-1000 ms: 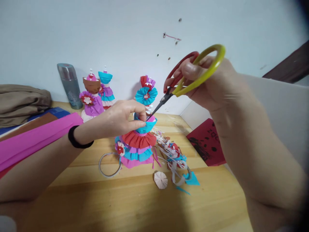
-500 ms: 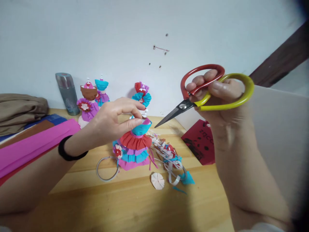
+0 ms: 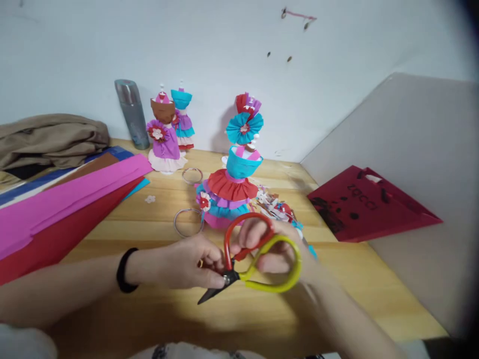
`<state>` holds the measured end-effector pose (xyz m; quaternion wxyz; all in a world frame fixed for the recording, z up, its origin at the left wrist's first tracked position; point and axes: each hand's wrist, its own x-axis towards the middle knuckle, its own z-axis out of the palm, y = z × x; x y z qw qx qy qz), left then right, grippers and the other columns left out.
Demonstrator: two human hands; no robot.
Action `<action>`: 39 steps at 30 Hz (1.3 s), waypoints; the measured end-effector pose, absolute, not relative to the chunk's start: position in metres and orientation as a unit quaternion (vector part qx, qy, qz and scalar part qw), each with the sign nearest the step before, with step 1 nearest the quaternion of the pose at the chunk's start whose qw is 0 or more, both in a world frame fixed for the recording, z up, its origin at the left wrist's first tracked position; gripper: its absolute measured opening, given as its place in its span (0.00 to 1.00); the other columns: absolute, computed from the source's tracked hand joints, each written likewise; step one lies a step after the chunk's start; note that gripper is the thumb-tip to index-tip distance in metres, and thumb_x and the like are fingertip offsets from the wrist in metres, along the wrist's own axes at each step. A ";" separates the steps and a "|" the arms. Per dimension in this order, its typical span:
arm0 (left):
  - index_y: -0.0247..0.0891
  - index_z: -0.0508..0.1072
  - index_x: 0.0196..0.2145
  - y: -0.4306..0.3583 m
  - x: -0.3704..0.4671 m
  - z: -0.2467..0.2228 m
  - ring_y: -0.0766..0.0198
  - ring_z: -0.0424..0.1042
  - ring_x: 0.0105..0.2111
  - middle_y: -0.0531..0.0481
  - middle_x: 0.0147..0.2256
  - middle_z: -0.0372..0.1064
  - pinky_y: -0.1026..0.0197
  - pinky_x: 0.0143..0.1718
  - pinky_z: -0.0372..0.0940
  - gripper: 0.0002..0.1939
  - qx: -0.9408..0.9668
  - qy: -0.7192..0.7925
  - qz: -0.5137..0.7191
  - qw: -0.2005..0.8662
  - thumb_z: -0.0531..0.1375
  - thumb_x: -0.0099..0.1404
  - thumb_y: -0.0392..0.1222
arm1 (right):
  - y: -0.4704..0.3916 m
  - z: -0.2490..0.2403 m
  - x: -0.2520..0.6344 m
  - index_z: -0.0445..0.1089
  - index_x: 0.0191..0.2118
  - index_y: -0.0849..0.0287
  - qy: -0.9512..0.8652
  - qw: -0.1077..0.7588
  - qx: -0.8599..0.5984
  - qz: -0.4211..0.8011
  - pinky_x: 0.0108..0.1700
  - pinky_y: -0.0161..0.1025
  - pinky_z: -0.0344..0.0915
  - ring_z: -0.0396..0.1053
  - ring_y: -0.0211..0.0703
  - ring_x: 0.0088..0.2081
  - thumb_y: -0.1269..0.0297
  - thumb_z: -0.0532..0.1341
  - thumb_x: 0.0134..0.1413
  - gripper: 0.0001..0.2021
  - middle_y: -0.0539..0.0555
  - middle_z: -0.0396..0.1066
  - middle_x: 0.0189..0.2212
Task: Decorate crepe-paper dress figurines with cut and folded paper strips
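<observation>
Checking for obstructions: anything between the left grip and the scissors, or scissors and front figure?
Nothing visible. The left grip is at the scissors, thumb by the pivot; the right grip holds the handles. In view, the red handle overlaps the front figure; their spacing is unclear.

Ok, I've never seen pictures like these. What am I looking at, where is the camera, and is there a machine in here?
No machine does the work here: these are a person's two bare hands. One camera, worn on the head, looks forward and down, so you see roughly the wearer's view. The right hand holds scissors by their red and yellow handles. The left hand has its thumb by the pivot; whether it grips is hard to tell. Beyond them on the wooden table stands a ruffled dress model, with two smaller dressed figures and a bottle farther back. Coloured sheets lie at the left, and scraps beside the dress model.
</observation>
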<state>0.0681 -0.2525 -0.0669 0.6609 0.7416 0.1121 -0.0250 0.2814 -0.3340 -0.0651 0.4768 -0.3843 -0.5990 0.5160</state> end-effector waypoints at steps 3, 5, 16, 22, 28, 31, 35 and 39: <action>0.38 0.55 0.22 -0.247 0.058 -0.093 0.70 0.49 0.22 0.58 0.20 0.47 0.64 0.22 0.46 0.12 0.800 0.124 -0.032 0.586 0.55 0.59 0.34 | -0.340 -0.095 0.276 0.73 0.34 0.59 -0.541 0.452 -0.411 0.578 0.36 0.37 0.74 0.77 0.43 0.34 0.56 0.75 0.43 0.16 0.54 0.76 0.31; 0.38 0.56 0.23 -0.244 0.056 -0.102 0.69 0.51 0.23 0.57 0.21 0.50 0.64 0.23 0.47 0.10 0.817 0.145 -0.047 0.556 0.54 0.59 0.34 | -0.342 -0.110 0.272 0.74 0.35 0.60 -0.505 0.448 -0.420 0.607 0.35 0.36 0.72 0.76 0.43 0.33 0.55 0.76 0.41 0.18 0.53 0.76 0.30; 0.38 0.63 0.28 -0.271 0.080 -0.110 0.69 0.56 0.25 0.56 0.25 0.58 0.65 0.25 0.53 0.08 0.702 0.137 -0.042 0.697 0.61 0.58 0.39 | -0.351 -0.114 0.262 0.73 0.36 0.58 -0.434 0.539 -0.429 0.580 0.26 0.33 0.68 0.70 0.37 0.23 0.54 0.72 0.46 0.16 0.49 0.73 0.23; 0.37 0.62 0.28 -0.274 0.084 -0.083 0.71 0.51 0.24 0.57 0.25 0.53 0.66 0.23 0.49 0.11 0.764 0.098 0.031 0.637 0.60 0.63 0.43 | -0.361 -0.087 0.271 0.75 0.39 0.55 -0.524 0.541 -0.427 0.500 0.23 0.35 0.70 0.73 0.40 0.22 0.61 0.71 0.47 0.12 0.50 0.74 0.22; 0.37 0.63 0.28 -0.280 0.095 -0.050 0.70 0.56 0.27 0.55 0.28 0.58 0.64 0.29 0.55 0.09 0.779 0.002 0.109 0.617 0.58 0.65 0.39 | -0.382 -0.062 0.284 0.74 0.51 0.40 -0.580 0.538 -0.356 0.498 0.31 0.39 0.76 0.78 0.46 0.30 0.67 0.71 0.47 0.24 0.50 0.80 0.31; 0.36 0.65 0.27 -0.279 0.096 -0.037 0.70 0.56 0.25 0.55 0.25 0.58 0.64 0.27 0.54 0.10 0.791 0.030 0.133 0.597 0.57 0.65 0.41 | -0.385 -0.057 0.294 0.72 0.55 0.37 -0.565 0.557 -0.324 0.515 0.37 0.41 0.78 0.80 0.48 0.37 0.64 0.72 0.48 0.27 0.51 0.81 0.36; 0.37 0.72 0.30 -0.277 0.099 -0.029 0.68 0.63 0.25 0.54 0.25 0.66 0.64 0.30 0.60 0.10 0.785 0.091 0.234 0.566 0.59 0.66 0.44 | -0.378 -0.062 0.296 0.70 0.57 0.35 -0.586 0.565 -0.341 0.470 0.40 0.45 0.78 0.79 0.52 0.43 0.62 0.69 0.50 0.28 0.54 0.78 0.48; 0.36 0.73 0.32 -0.274 0.109 -0.023 0.65 0.70 0.31 0.49 0.32 0.73 0.63 0.35 0.64 0.08 0.846 0.048 0.254 0.466 0.59 0.68 0.40 | -0.366 -0.066 0.289 0.73 0.54 0.41 -0.603 0.530 -0.379 0.461 0.49 0.52 0.75 0.76 0.57 0.48 0.48 0.69 0.50 0.24 0.56 0.76 0.49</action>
